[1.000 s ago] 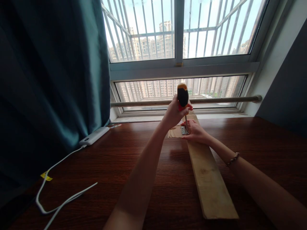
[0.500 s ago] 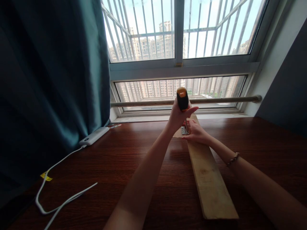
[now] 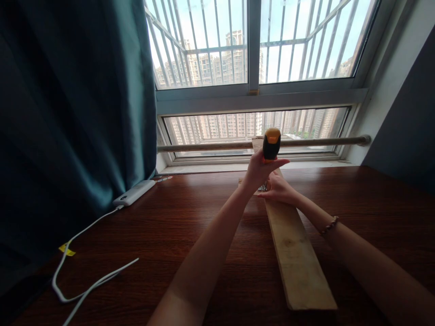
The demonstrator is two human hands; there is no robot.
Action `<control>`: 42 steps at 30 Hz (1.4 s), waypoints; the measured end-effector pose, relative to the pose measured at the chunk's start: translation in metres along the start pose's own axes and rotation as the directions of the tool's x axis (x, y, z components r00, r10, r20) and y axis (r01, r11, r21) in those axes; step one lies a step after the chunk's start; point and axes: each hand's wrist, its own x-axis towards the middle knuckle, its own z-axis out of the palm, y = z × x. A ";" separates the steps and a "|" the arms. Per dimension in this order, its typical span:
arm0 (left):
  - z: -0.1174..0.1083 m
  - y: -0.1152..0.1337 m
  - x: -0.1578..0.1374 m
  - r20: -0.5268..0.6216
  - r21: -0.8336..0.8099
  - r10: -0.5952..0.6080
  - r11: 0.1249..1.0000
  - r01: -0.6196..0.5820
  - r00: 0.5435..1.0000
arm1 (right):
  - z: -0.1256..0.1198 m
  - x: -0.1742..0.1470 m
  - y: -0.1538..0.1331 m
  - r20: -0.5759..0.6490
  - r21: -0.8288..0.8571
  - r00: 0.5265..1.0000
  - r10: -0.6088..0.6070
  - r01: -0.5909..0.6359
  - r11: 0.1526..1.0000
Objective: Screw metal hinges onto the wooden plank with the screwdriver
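Observation:
My left hand (image 3: 260, 170) is wrapped round the black and yellow handle of a screwdriver (image 3: 272, 144), its thumb pointing right. The screwdriver stands nearly upright above a small metal hinge (image 3: 262, 187), and most of its shaft is hidden by my hands. On the long wooden board (image 3: 295, 244) rests my right hand (image 3: 280, 188), its fingers curled in by the hinge and the screwdriver's lower end. What those fingertips grip is too small to make out. Under the hinge and to its left, a second wooden piece (image 3: 257, 193) shows only in part.
The reddish-brown table (image 3: 186, 217) runs up to the window ledge. A white power strip or power bank (image 3: 134, 193) lies at left by the dark teal curtain (image 3: 102, 113), with a white cable (image 3: 98, 284) looping towards me. A horizontal metal rail (image 3: 210, 146) crosses before the window.
My left hand and the screwdriver have moved right and slightly down, and the handle is more upright. My right hand and the long board have barely moved.

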 end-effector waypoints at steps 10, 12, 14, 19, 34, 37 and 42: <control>0.001 -0.005 -0.001 0.109 -0.121 -0.034 0.991 0.047 0.993 | 0.000 0.001 0.002 0.003 0.005 0.999 -0.044 0.044 0.999; 0.000 -0.006 -0.001 0.142 -0.109 -0.023 0.993 0.039 0.990 | 0.000 0.001 0.002 -0.002 0.005 0.999 -0.035 0.035 0.999; -0.001 -0.007 -0.002 0.144 -0.064 0.008 0.998 0.001 0.990 | 0.000 0.002 0.003 -0.013 -0.003 1.000 -0.027 0.027 1.000; 0.003 -0.013 -0.005 0.187 -0.098 0.049 0.995 -0.031 0.981 | 0.001 0.001 0.001 -0.021 -0.039 0.996 -0.083 0.082 0.996; -0.008 -0.017 -0.003 0.195 -0.214 -0.109 0.965 0.151 0.975 | 0.002 0.002 0.002 -0.042 0.020 0.999 -0.010 0.011 1.000; -0.011 -0.018 -0.003 0.265 -0.175 -0.161 0.962 0.211 0.951 | 0.003 0.001 0.004 -0.038 0.019 0.999 0.006 -0.005 1.000; -0.016 -0.018 -0.002 0.296 -0.262 -0.123 0.943 0.204 0.947 | 0.002 0.002 0.003 -0.030 0.024 0.999 -0.021 0.021 0.999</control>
